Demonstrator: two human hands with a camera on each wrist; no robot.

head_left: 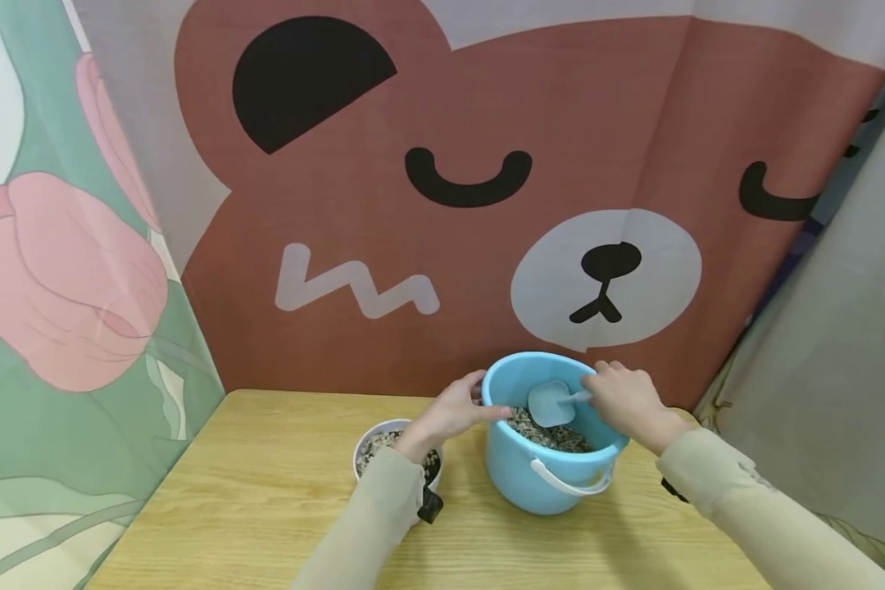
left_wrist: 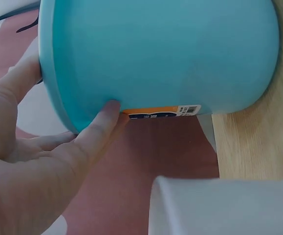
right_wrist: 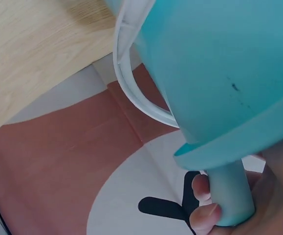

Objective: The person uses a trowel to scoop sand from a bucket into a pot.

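A light blue bucket [head_left: 531, 483] stands on the wooden table [head_left: 265, 492] and holds a mix of small grains or pebbles [head_left: 560, 438]. My left hand [head_left: 478, 400] grips its left rim; in the left wrist view the thumb [left_wrist: 104, 120] presses on the bucket wall [left_wrist: 156, 54] beside an orange label [left_wrist: 153, 113]. My right hand [head_left: 597, 395] holds the handle of a small blue scoop [head_left: 551, 403], whose blade is just above the mix. In the right wrist view the fingers [right_wrist: 205, 210] curl round the scoop handle [right_wrist: 229, 196] under the bucket rim [right_wrist: 239, 142].
A white bowl [head_left: 383, 434] with the same mix stands left of the bucket, partly hidden by my left forearm; its rim [left_wrist: 219, 196] shows in the left wrist view. The bucket's white handle [head_left: 568, 485] hangs toward me. A bear-print cloth [head_left: 450, 246] backs the table.
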